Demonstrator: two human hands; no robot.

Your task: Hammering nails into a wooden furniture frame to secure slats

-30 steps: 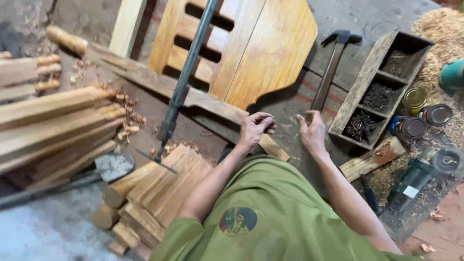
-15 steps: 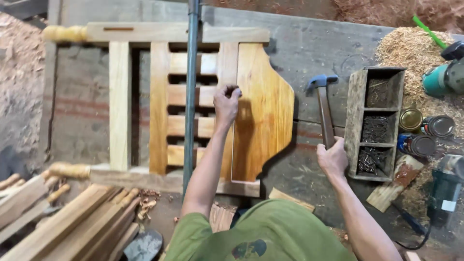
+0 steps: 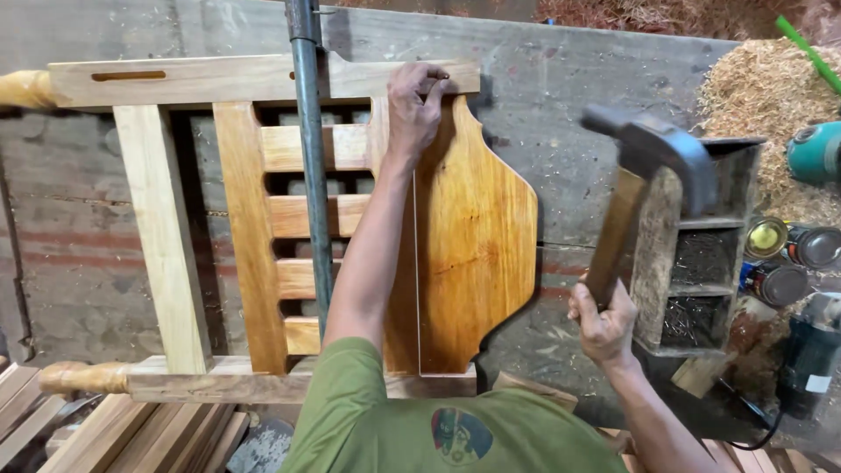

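A: Left hand [image 3: 419,103]?
B: At 12 o'clock, fingers pinched on something too small to make out, on the top rail of the slatted, varnished wooden frame [image 3: 350,228] with a curved plank panel.

A: Right hand [image 3: 603,326]?
B: At 4 o'clock, fist closed around the wooden-handled steel claw hammer [image 3: 644,180], raised, head blurred.

A: Hidden?
B: Grey metal pipe [image 3: 308,158] crosses the slats; the rough compartmented wooden nail box [image 3: 696,254] is partly behind the hammer.

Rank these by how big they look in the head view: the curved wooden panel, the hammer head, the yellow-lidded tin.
1. Curved wooden panel, by far the largest.
2. Hammer head, though it is raised toward the camera, which enlarges it.
3. Yellow-lidded tin, smallest.
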